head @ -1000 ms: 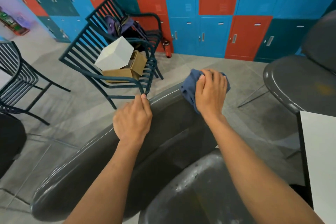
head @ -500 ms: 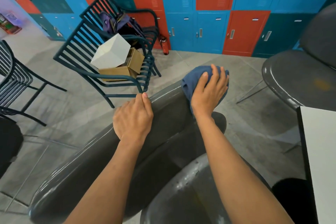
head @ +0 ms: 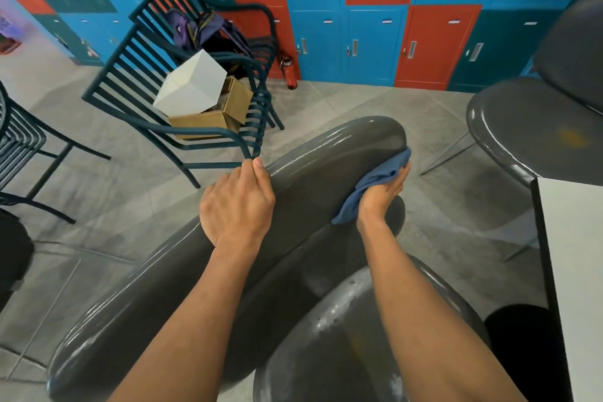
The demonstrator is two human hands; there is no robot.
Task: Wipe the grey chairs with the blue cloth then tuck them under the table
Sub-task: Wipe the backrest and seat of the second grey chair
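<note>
Both hands work the backrest of a grey chair: the left hand curls over its top edge, thumb on the near face and fingers wrapped behind, evidently bracing the shell so it does not swing under pressure. The right hand grips the bunched blue cloth and presses it against the backrest's right end, just below the rounded corner, where wiping appears to be under way. The two hands sit apart on the same curved panel.

Below them, the chair's seat shows pale specks and smears, suggesting it is not yet cleaned. A second grey chair stands at right, well apart, beside the white table, whose top is cut off by the picture's edge; neither chair is tucked under it.

Fingers of the left hand are hidden behind the backrest, and most of the right palm is masked by cloth. Chair legs are largely out of view. A dark shape beneath the table cannot be identified.
</note>
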